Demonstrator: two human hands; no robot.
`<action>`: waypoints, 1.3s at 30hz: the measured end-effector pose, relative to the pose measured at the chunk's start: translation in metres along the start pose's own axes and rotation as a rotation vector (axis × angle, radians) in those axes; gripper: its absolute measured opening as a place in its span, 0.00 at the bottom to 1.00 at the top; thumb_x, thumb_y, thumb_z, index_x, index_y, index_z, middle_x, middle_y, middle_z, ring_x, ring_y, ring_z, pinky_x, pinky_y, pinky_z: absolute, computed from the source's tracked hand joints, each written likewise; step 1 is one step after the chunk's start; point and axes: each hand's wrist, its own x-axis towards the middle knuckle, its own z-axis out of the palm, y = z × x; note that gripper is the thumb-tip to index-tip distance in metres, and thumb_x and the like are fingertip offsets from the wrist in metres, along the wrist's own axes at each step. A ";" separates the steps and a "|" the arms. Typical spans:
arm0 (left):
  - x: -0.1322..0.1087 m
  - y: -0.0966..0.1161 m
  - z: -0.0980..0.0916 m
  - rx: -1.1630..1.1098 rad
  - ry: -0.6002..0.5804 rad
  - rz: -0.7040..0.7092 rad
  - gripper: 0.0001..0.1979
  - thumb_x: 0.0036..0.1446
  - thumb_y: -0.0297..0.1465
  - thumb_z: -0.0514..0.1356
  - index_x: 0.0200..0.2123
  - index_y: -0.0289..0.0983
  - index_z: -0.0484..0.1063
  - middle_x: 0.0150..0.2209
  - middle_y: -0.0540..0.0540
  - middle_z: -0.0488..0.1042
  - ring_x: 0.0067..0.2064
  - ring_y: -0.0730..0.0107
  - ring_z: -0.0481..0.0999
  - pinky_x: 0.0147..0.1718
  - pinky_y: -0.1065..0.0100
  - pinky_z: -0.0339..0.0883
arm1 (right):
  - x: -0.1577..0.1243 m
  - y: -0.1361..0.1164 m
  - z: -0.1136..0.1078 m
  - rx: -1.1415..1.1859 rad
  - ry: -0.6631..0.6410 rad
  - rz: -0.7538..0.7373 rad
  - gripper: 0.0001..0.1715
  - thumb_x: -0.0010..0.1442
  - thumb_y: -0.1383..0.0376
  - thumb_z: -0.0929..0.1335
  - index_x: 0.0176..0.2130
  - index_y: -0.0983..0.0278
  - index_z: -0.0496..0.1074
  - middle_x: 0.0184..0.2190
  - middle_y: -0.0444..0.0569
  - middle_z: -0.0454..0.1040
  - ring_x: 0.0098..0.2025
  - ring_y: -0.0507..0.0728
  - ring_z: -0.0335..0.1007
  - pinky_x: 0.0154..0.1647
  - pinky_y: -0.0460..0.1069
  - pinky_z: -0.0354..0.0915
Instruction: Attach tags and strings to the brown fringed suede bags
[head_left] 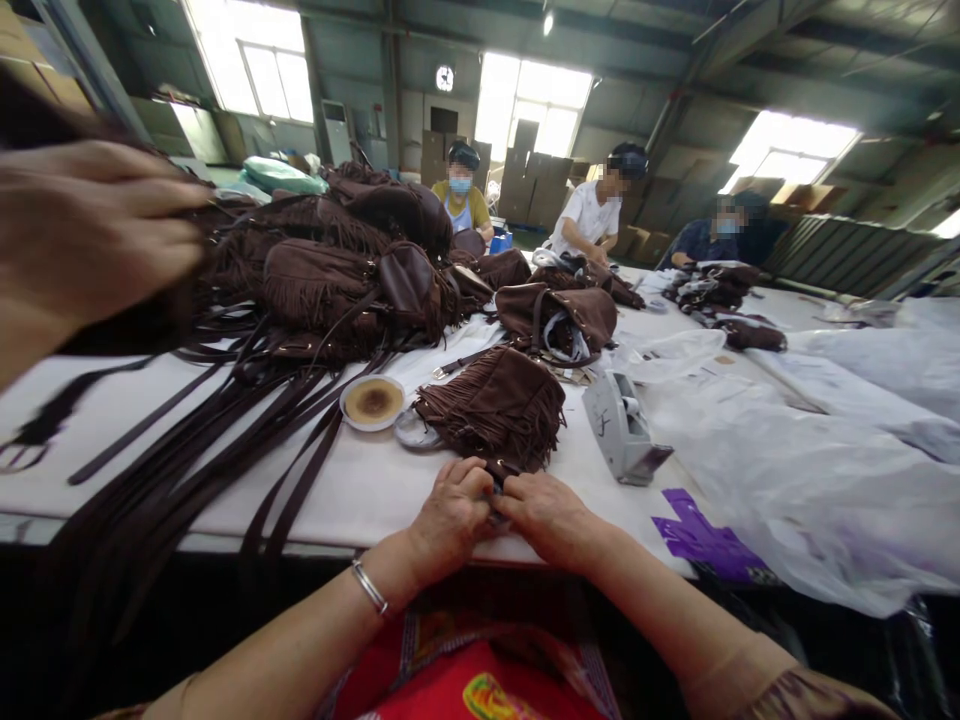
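Observation:
A dark brown fringed bag (499, 405) lies on the white table in front of me. At its near side my left hand (457, 505) and my right hand (551, 510) meet, with fingers pinched together. Between them is a short dark brown strap end (501, 470) of the bag, partly covered by the fingers, with some greyish wrapping by it. A metal buckle (442, 372) shows beyond the bag. Clear wrapping (416, 430) lies at the bag's left side, next to a round white dish (373, 402) with a tan inside and a dark centre.
Brown bags (322, 270) are heaped at the left, their long straps (225, 440) hanging over the edge. A grey tape dispenser (619, 425), purple tape (709, 535) and plastic sheeting (810, 480) lie right. Another person's blurred hand (97, 235) reaches in at left; several people work beyond.

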 end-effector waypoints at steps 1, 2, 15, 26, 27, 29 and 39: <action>0.000 -0.001 -0.004 -0.010 -0.002 0.022 0.10 0.58 0.38 0.63 0.31 0.38 0.77 0.42 0.44 0.72 0.57 0.53 0.62 0.58 0.51 0.57 | 0.000 -0.001 -0.004 -0.012 -0.018 -0.009 0.10 0.65 0.66 0.64 0.45 0.62 0.73 0.39 0.50 0.72 0.39 0.57 0.66 0.37 0.50 0.56; 0.000 -0.002 -0.008 -0.022 -0.013 0.048 0.09 0.59 0.38 0.62 0.32 0.39 0.77 0.42 0.44 0.72 0.57 0.54 0.62 0.59 0.52 0.57 | 0.000 -0.004 -0.008 -0.020 -0.032 -0.019 0.09 0.65 0.66 0.64 0.43 0.62 0.73 0.39 0.50 0.72 0.39 0.57 0.65 0.37 0.51 0.56; -0.018 0.016 -0.016 -0.020 0.004 -0.124 0.19 0.51 0.39 0.68 0.44 0.37 0.76 0.51 0.38 0.68 0.61 0.45 0.59 0.60 0.45 0.60 | 0.005 -0.017 0.033 0.031 0.181 -0.046 0.17 0.63 0.53 0.68 0.34 0.64 0.74 0.34 0.49 0.72 0.36 0.57 0.64 0.33 0.52 0.57; -0.020 0.023 0.004 -0.132 0.182 -0.195 0.03 0.53 0.25 0.63 0.32 0.36 0.76 0.52 0.39 0.65 0.59 0.50 0.61 0.60 0.46 0.62 | -0.035 0.000 0.031 0.453 0.611 0.086 0.14 0.67 0.70 0.62 0.48 0.64 0.72 0.42 0.53 0.73 0.43 0.55 0.70 0.45 0.49 0.69; -0.019 0.024 0.004 -0.135 0.185 -0.202 0.03 0.52 0.24 0.63 0.31 0.36 0.76 0.52 0.39 0.65 0.60 0.50 0.61 0.60 0.46 0.62 | -0.038 0.000 0.034 0.474 0.626 0.108 0.14 0.67 0.70 0.62 0.48 0.64 0.72 0.40 0.53 0.73 0.42 0.55 0.70 0.44 0.49 0.69; -0.018 0.025 0.005 -0.134 0.195 -0.202 0.05 0.51 0.22 0.62 0.31 0.35 0.76 0.51 0.38 0.65 0.60 0.50 0.61 0.60 0.47 0.62 | -0.039 -0.003 0.038 0.464 0.597 0.117 0.14 0.67 0.70 0.61 0.48 0.63 0.73 0.38 0.52 0.73 0.40 0.54 0.70 0.42 0.48 0.68; -0.026 0.019 0.009 -0.040 0.243 -0.142 0.08 0.57 0.24 0.58 0.37 0.37 0.75 0.50 0.38 0.68 0.54 0.54 0.68 0.51 0.53 0.71 | -0.011 0.000 0.049 0.212 0.411 0.176 0.13 0.65 0.64 0.65 0.48 0.57 0.74 0.32 0.46 0.67 0.34 0.53 0.60 0.35 0.46 0.57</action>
